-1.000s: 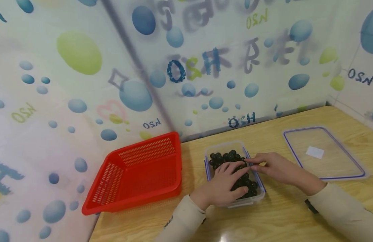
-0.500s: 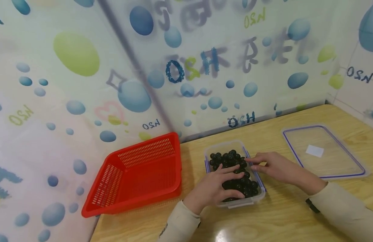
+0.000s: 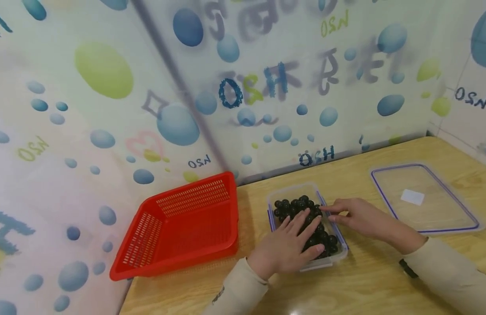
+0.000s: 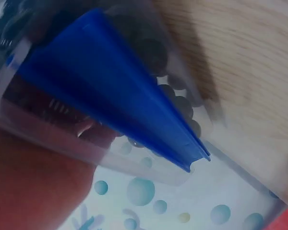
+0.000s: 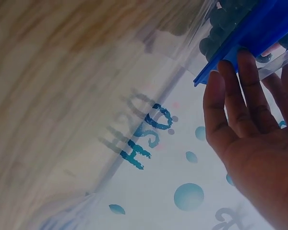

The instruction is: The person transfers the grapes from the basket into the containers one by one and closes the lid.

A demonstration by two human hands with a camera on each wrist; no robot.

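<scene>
Dark grapes (image 3: 329,239) fill a clear plastic food container (image 3: 289,189) with blue side latches. My left hand (image 3: 286,249) lies over the grapes from the near left, its fingers spread across them. On the container's right side, my right hand (image 3: 357,217) touches the rim with its fingertips. In the right wrist view, extended fingers (image 5: 253,88) rest against the blue latch (image 5: 259,36). The left wrist view shows another blue latch (image 4: 101,81) hanging down at the container's side; the left fingers are mostly hidden there behind the clear wall.
A red perforated plastic basket (image 3: 195,227) stands left of the container, with nothing in it. The clear lid (image 3: 432,212) with a blue seal and a white label lies to the right on the wooden table (image 3: 369,280). A patterned curtain (image 3: 243,144) hangs behind.
My left hand first draws back toward the near left, uncovering more grapes, then spreads over them again with its fingers pointing farther up. My right hand stays at the container's rim.
</scene>
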